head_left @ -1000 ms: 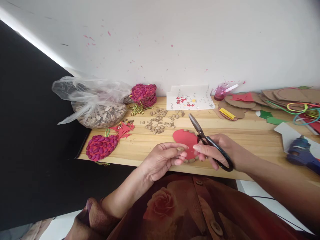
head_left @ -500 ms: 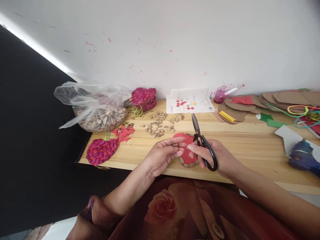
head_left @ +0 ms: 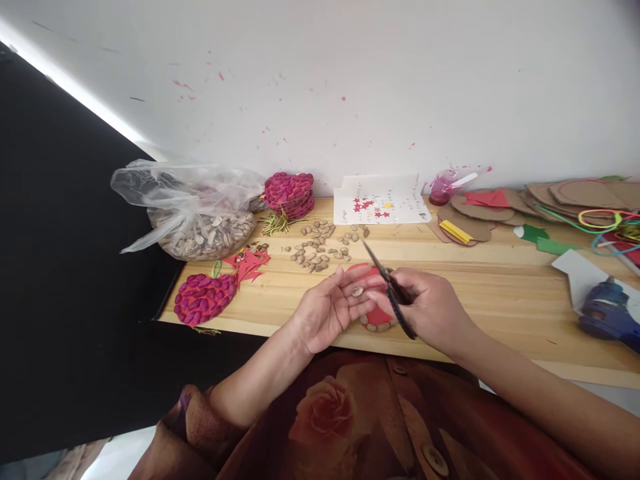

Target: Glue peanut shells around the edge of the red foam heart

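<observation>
My left hand (head_left: 327, 310) is turned palm up with its fingers stretched out flat. A small pale shell (head_left: 357, 291) lies loose across those fingers. My right hand (head_left: 433, 307) is closed around black-handled scissors (head_left: 395, 297), whose blades point up and to the left. Its fingertips reach to the left hand's fingers, close to the shell. Below both hands is a red disc (head_left: 373, 319) with tan shells along its rim, partly hidden by the hands. Loose tan shells (head_left: 315, 247) lie scattered on the table beyond the left hand.
Left on the wooden table (head_left: 500, 300) are a plastic bag of shells (head_left: 200, 227), a magenta shell-covered piece (head_left: 205, 299), red scraps (head_left: 250, 265) and a magenta stack (head_left: 289, 193). A paper with stars (head_left: 400, 190), cardboard discs (head_left: 480, 208) and a blue glue gun (head_left: 605, 310) stand farther right.
My left hand has uncurled and turned palm up, showing the shell on its fingers. The right hand has rolled over, and the scissors now tilt more to the left.
</observation>
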